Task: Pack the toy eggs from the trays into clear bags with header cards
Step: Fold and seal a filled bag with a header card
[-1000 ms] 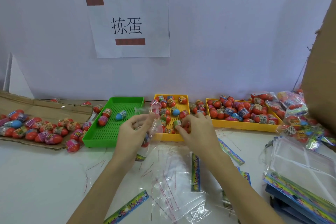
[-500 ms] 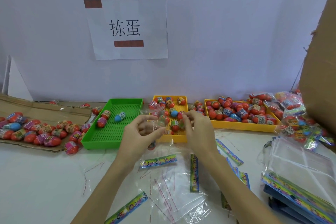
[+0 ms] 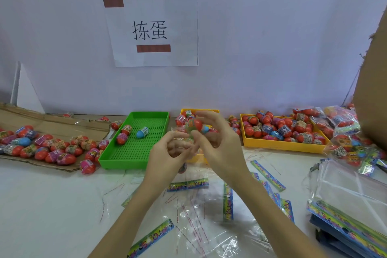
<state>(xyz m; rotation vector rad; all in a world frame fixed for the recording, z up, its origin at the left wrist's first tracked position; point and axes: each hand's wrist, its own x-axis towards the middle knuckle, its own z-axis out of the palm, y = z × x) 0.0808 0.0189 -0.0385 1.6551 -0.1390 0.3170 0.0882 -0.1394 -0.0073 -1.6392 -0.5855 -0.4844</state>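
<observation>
Both hands are raised above the white table [image 3: 41, 205], in front of the middle yellow tray [image 3: 200, 110]. The right hand [image 3: 219, 144] pinches a red toy egg [image 3: 195, 125] with a printed band: the egg sits at the tips of the thumb and fingers, above the palm, with the other fingers curled loosely behind it. Just below and left of the egg, the left hand [image 3: 167, 153] holds a clear bag [image 3: 180, 132] between thumb and curled fingers; the film is thin and blurred, so the edge of its mouth is hard to trace, and whether the egg is already inside it cannot be told. The egg touches or nearly touches the left fingertips.

A green tray [image 3: 134, 153] to the left holds a blue egg [image 3: 142, 132] and two red ones. The far yellow tray [image 3: 280, 145] on the right is heaped with eggs, mostly red. More eggs lie on flattened cardboard [image 3: 54, 123] at the far left. Filled bags [image 3: 343, 123] are piled at the right edge, beside an upright cardboard panel [image 3: 372, 90]. Empty bags with colourful header cards [image 3: 188, 184] are scattered on the table under the forearms, and a neat stack of empty bags [image 3: 351, 201] lies at lower right. A paper sign [image 3: 152, 29] with two characters hangs on the wall.
</observation>
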